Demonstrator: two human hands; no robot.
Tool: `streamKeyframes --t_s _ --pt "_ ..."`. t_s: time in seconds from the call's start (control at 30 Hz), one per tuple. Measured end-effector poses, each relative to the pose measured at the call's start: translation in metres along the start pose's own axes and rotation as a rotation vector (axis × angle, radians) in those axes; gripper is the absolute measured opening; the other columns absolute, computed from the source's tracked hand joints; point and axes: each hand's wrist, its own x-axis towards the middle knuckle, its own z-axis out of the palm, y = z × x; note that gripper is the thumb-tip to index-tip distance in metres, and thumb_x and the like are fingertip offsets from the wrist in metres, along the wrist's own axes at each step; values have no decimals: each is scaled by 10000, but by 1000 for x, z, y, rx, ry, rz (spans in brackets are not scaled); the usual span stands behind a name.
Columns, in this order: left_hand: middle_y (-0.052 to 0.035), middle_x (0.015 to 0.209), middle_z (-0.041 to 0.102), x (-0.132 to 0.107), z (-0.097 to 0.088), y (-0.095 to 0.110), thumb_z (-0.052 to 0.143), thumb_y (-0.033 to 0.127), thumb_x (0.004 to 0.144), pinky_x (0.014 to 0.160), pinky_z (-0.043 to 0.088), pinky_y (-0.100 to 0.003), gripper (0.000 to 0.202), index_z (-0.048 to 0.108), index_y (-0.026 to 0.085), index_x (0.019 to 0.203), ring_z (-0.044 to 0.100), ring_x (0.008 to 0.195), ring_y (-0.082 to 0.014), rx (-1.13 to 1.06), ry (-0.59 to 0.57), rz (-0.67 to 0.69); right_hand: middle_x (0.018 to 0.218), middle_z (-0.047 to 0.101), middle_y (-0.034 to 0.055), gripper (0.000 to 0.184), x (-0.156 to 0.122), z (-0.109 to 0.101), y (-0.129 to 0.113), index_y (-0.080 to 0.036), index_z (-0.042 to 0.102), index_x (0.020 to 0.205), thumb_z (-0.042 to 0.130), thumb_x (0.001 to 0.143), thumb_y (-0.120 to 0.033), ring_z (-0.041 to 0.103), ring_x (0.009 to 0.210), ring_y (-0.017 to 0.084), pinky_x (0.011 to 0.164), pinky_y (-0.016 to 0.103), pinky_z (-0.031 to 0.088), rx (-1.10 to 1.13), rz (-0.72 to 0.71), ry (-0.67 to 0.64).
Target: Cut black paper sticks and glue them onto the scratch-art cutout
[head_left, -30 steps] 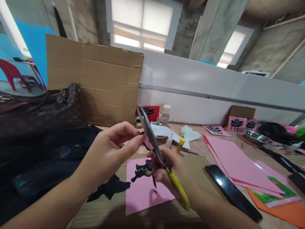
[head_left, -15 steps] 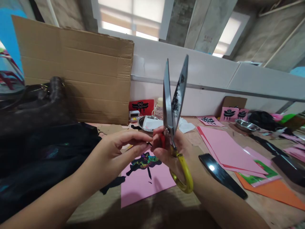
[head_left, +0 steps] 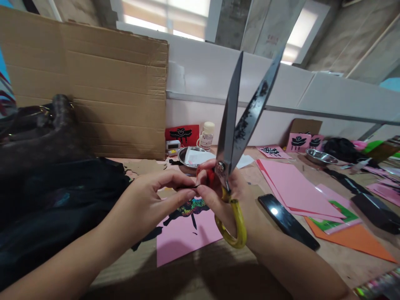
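My right hand [head_left: 223, 191] grips large scissors [head_left: 237, 125] with yellow handles, blades spread apart and pointing up. Its thumb and forefinger also pinch a thin black paper sliver [head_left: 189, 187]. My left hand [head_left: 150, 200] pinches the other end of that sliver, fingertips touching those of the right hand. Below both hands lies a pink sheet [head_left: 187, 237] bearing a black cut-out with coloured glitter [head_left: 189, 207].
A dark bag [head_left: 46, 175] fills the left; a cardboard sheet [head_left: 93, 83] stands behind it. A black phone [head_left: 287, 221], pink sheets [head_left: 293, 187] and orange paper [head_left: 353, 241] lie right. A metal bowl [head_left: 190, 157], glue bottle [head_left: 207, 135] and a red card sit at the back.
The scissors swung from slanting, shut blades to upright, spread blades and came closer to the camera. Both hands drew together on the black sliver. The view tilted down slightly.
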Motion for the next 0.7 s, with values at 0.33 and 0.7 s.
streamKeyframes --t_s 0.33,0.7 --pt "45 851 838 4 -10 5 878 289 885 732 602 -144 82 816 268 835 782 802 -123 -208 109 -110 907 571 -18 507 3 -7 -2 -292 548 1139 846 917 -637 550 752 165 675 323 509 61 154 -244" --pt "72 723 792 2 -33 20 915 230 791 645 572 -96 186 740 247 731 745 677 -85 -272 192 -142 946 515 -15 710 -8 -10 11 -257 580 1253 798 877 -819 455 810 168 695 296 406 27 394 -461"
